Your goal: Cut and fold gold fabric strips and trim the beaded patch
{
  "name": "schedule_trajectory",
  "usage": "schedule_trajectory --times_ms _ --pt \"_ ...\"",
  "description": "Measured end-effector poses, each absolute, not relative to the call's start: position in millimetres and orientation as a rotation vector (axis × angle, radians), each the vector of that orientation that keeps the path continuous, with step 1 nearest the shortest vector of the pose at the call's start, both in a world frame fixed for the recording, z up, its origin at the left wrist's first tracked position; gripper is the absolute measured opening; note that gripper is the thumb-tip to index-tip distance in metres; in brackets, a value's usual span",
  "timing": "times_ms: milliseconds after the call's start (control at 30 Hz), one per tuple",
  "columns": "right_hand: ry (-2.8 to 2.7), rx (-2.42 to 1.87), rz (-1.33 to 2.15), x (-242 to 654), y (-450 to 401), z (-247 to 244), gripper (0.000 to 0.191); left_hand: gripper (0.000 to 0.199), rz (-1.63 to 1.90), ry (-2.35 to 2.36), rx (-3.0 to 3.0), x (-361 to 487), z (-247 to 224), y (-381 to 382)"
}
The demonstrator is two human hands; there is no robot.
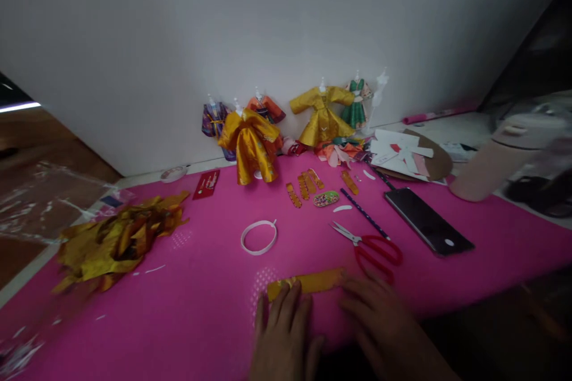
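Note:
A gold fabric strip (319, 281) lies flat on the pink table cover (187, 321) near the front edge. My left hand (283, 327) rests palm down with its fingers apart, the fingertips on the strip's left part. At the strip's right end is my right hand (379, 315), its fingers stretched out and somewhat blurred, touching or very close to the end. Red-handled scissors (379, 253) lie just beyond my right hand, blades partly apart. Behind the strip is a white ring of tape (259, 238). Several short gold strips (304, 186) lie farther back.
Small dresses on stands (252, 146) line the wall. Gold scraps (116, 244) are heaped at left. A phone (426, 220), a dark pencil (364, 212), white paper pieces (397, 152) and a pale bottle (496, 158) are at right. A red card (206, 184) lies back left.

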State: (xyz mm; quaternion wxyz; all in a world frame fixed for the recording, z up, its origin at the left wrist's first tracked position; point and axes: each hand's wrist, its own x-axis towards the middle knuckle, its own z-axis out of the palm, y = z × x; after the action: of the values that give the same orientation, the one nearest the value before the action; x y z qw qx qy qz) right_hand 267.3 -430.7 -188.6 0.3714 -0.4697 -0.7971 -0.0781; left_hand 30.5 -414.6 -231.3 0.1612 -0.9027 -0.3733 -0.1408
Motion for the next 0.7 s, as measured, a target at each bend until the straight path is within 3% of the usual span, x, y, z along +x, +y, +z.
schedule_trajectory --times_ms 133,333,533,700 --pt "-2.085 -1.153 -0.249 271.5 -427.1 -193.0 0.037 0.042 -0.48 -1.17 -2.646 31.2 -209.4 -405.5" --pt "-2.196 -1.143 -0.213 278.8 -427.4 -208.3 0.039 0.025 -0.387 -1.771 -2.509 13.9 -168.0 -350.7" --pt "-2.256 -1.145 -0.165 285.0 -429.4 -218.3 0.041 0.022 -0.329 -1.81 -2.539 8.9 -163.0 -315.5" --pt "-2.213 -1.131 -0.198 282.2 -427.1 -210.7 0.039 0.022 -0.521 -1.84 -2.602 -7.5 -162.1 -316.8"
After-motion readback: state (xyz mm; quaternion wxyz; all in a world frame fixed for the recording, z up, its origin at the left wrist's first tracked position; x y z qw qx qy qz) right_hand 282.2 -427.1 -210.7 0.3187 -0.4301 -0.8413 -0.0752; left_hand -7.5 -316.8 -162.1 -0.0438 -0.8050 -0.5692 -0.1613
